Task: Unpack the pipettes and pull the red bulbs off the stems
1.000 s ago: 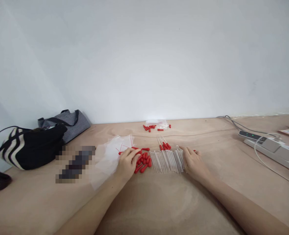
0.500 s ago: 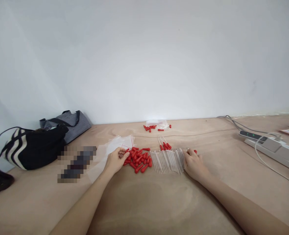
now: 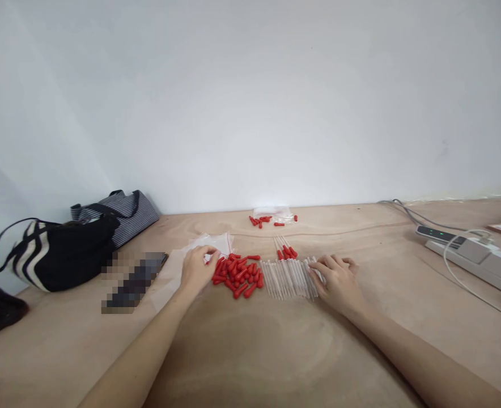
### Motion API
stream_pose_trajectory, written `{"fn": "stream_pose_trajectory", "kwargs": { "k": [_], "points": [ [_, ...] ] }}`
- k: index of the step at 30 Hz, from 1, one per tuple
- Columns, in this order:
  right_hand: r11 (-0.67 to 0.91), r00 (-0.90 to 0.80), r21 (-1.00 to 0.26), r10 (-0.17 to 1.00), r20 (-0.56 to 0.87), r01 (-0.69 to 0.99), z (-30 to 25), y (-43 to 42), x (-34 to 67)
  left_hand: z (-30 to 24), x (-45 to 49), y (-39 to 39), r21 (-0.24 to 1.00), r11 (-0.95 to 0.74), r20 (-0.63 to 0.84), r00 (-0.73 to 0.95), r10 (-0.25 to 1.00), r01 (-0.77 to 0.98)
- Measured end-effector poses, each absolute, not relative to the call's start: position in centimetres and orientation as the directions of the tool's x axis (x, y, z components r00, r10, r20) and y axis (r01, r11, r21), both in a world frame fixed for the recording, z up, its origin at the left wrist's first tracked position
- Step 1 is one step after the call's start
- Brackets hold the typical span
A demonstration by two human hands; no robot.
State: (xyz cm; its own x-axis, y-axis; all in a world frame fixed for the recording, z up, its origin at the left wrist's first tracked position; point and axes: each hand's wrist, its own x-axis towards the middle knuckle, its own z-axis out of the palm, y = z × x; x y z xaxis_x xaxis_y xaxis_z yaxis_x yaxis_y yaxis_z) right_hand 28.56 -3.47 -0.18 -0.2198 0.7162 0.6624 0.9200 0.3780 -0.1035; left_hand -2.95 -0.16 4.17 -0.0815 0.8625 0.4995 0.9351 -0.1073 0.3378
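Note:
At the left edge of a pile of red rubber dropper bulbs (image 3: 240, 275), my left hand (image 3: 197, 266) is closed, thumb against curled fingers. A bit of red shows between them, apparently one bulb, mostly hidden. Right of the pile lies a row of clear dropper tubes (image 3: 287, 279), side by side. My right hand (image 3: 339, 280) rests over the right end of this row, fingers apart, thumb and index tip at the last tubes. Just behind the row lie several droppers with red bulbs fitted (image 3: 287, 251), their clear tubes pointing away from me.
Flat plastic bags (image 3: 210, 243) lie behind my left hand, and a pixelated dark object (image 3: 138, 280) further left. Two bags (image 3: 74, 249) stand at the far left. By the wall sit a clear bag (image 3: 271, 213) and loose red bulbs (image 3: 260, 220). A power strip (image 3: 480, 263) with cables lies right.
My left hand has shifted slightly left and up, off the pile's edge. My right hand's fingers have spread over the tubes' end, and the red piece beside them no longer shows.

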Motion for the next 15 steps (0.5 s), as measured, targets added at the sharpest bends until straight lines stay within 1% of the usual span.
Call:
{"fn": "stream_pose_trajectory", "kwargs": {
  "k": [1,3,5,8,12,14,15],
  "points": [
    [0.436,-0.263,-0.109,0.703,0.66,0.893,-0.2,-3.5,28.5,4.5,-1.7,-0.1,0.278,-0.14,0.501,-0.019,0.865,0.95],
    [0.544,-0.35,-0.118,0.675,0.649,0.831,-0.1,-3.7,28.3,4.9,1.3,0.3,0.197,-0.152,0.456,0.047,0.889,0.969],
    [0.615,-0.419,-0.123,0.656,0.628,0.779,-0.2,-3.8,28.2,5.1,4.4,1.1,0.148,-0.154,0.329,0.099,0.939,0.977],
    [0.665,-0.475,-0.135,0.646,0.597,0.734,-0.2,-4.0,28.1,4.7,8.3,3.3,0.149,-0.124,0.236,0.087,0.968,0.981],
    [0.681,-0.493,-0.134,0.638,0.591,0.72,-0.1,-4.0,28.1,3.6,11.3,6.5,0.183,-0.05,0.111,0.03,0.993,0.982],
    [0.68,-0.49,-0.129,0.633,0.599,0.721,-0.1,-3.9,28.1,3.1,12.1,7.7,0.206,-0.046,0.065,0.033,0.997,0.978],
    [0.68,-0.487,-0.13,0.633,0.602,0.722,-0.1,-3.9,28.1,2.9,12.3,8.0,0.228,-0.077,0.048,0.068,0.997,0.971]
  ]
}}
